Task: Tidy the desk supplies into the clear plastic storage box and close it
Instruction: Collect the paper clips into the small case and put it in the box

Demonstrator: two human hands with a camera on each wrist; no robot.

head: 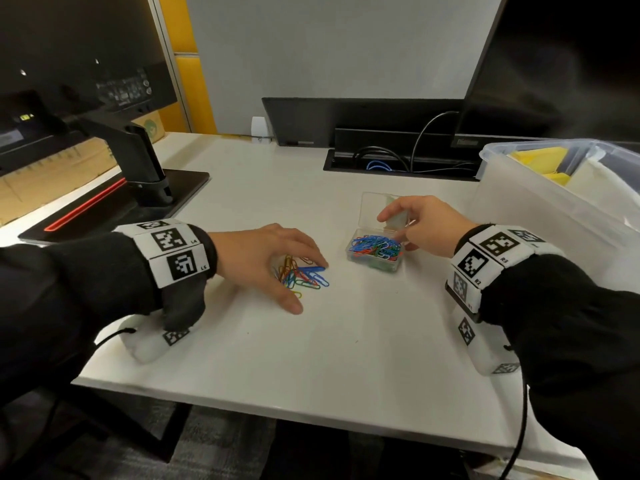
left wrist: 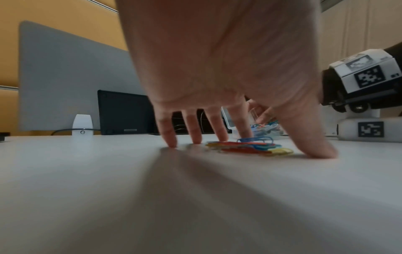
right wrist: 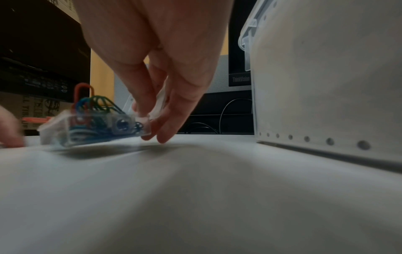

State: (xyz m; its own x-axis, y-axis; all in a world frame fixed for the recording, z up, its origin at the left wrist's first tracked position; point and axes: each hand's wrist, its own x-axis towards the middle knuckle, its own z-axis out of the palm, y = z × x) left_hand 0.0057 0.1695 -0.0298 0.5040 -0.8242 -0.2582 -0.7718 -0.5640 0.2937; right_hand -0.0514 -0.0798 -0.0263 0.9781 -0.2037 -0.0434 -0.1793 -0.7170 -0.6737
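Observation:
A loose pile of coloured paper clips [head: 304,277] [left wrist: 239,146] lies on the white desk [head: 311,358]. My left hand [head: 306,289] [left wrist: 261,151] arches over the pile, its straight fingers and thumb touching the desk on either side of it. To the right stands a small clear box [head: 374,252] [right wrist: 91,127] full of clips, its hinged lid [head: 375,206] up. My right hand [head: 394,230] [right wrist: 152,123] pinches this box at its right end, and in the right wrist view the box looks tilted and blurred. The large clear storage box [head: 540,209] [right wrist: 326,86] stands open at the far right.
Yellow and white items [head: 540,157] lie in the large box. A monitor stand with a dark base [head: 114,209] occupies the left. A cable opening [head: 398,164] and a second monitor [head: 554,64] are at the back. The desk's front edge [head: 294,417] is close.

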